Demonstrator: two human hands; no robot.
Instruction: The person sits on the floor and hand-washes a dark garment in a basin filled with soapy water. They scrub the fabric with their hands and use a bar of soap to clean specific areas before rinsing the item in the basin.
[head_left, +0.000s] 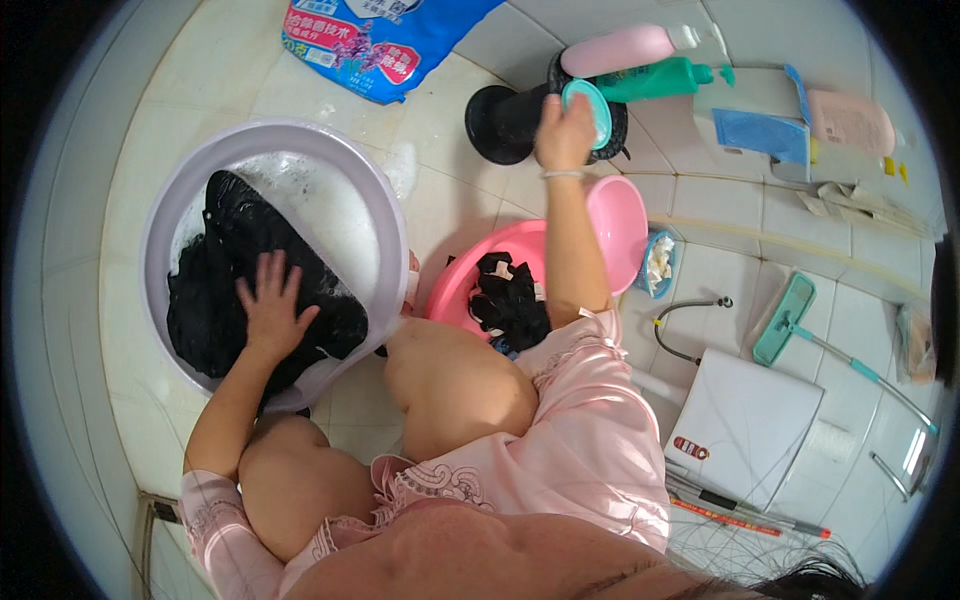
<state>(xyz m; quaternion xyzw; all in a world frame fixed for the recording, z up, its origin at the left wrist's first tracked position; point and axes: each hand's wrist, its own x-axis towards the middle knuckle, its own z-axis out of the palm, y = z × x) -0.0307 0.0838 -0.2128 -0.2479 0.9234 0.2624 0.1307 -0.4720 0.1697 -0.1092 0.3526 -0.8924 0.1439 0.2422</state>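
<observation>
My left hand rests with fingers spread on a wet black garment. The garment lies in a large pale-purple basin of foamy water, and part of it hangs over the near rim. My right hand is stretched forward, slightly blurred, with its fingers over a turquoise oval item whose exact kind is unclear. Whether those fingers grip it cannot be told. Beneath and beside that hand is a black, narrow-waisted stand.
A pink tub holds black clothes, beside a tilted pink basin. A blue detergent bag is at the far side. Pink and green bottles, a small wastebasket and a turquoise mop are to the right.
</observation>
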